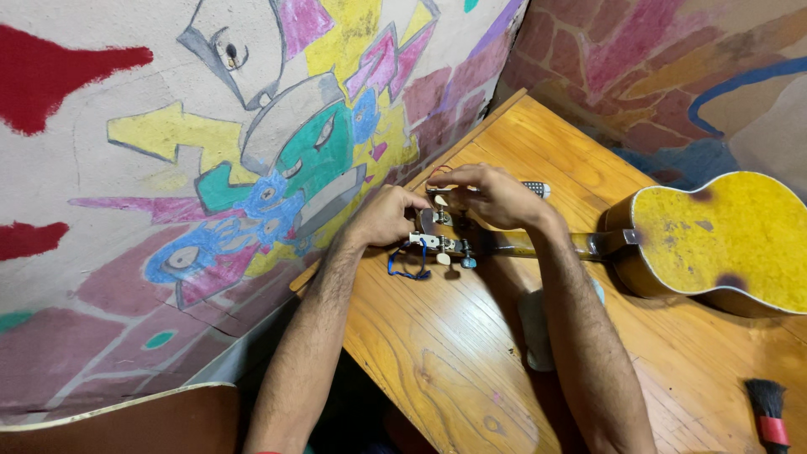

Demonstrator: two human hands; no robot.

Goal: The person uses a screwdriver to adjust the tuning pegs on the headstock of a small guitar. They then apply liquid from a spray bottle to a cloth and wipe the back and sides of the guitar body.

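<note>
Both hands (388, 217) (496, 195) pinch the guitar headstock (445, 240) (brush (767, 410) apart), perhaps gripping tuners.

No packages, labels, signs or screens show in the view. The only thing that might count is a small grey-and-white object (535, 188) lying on the table (454, 370) just beyond the hands; it looks like it has rows of buttons, but it is mostly hidden and too small to tell whether it has a screen.
</note>
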